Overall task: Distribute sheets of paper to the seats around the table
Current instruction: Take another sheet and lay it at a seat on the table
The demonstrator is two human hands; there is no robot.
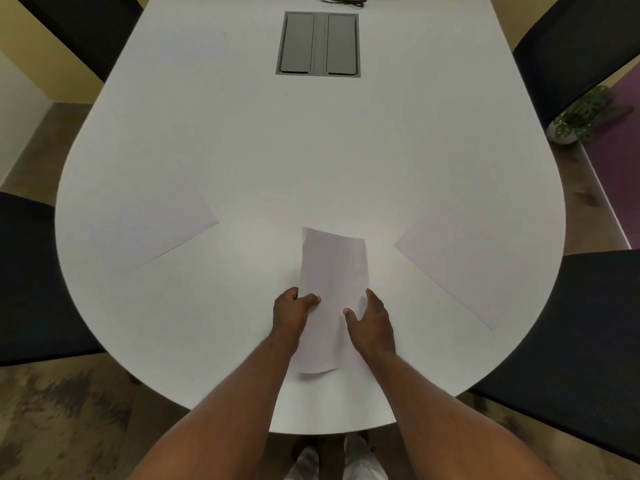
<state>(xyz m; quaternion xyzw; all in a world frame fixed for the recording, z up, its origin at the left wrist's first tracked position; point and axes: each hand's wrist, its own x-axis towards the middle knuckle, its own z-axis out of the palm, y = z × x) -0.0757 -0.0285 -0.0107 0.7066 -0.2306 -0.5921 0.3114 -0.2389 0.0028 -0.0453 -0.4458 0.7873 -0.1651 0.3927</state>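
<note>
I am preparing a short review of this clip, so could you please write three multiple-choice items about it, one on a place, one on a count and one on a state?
1. Where is the grey cable hatch?
A. set into the table's middle, far from the person
B. at the near edge
C. on a chair

2. How many paper sheets lie flat on the table, not held?
A. none
B. two
C. five

3. What state is the held paper in?
A. crumpled into a ball
B. torn in half
C. gripped at both sides, slightly curved

Answers:
1 A, it sits recessed beyond the sheets.
2 B, the left sheet and right sheet.
3 C, left hand and right hand grip its edges.
</note>
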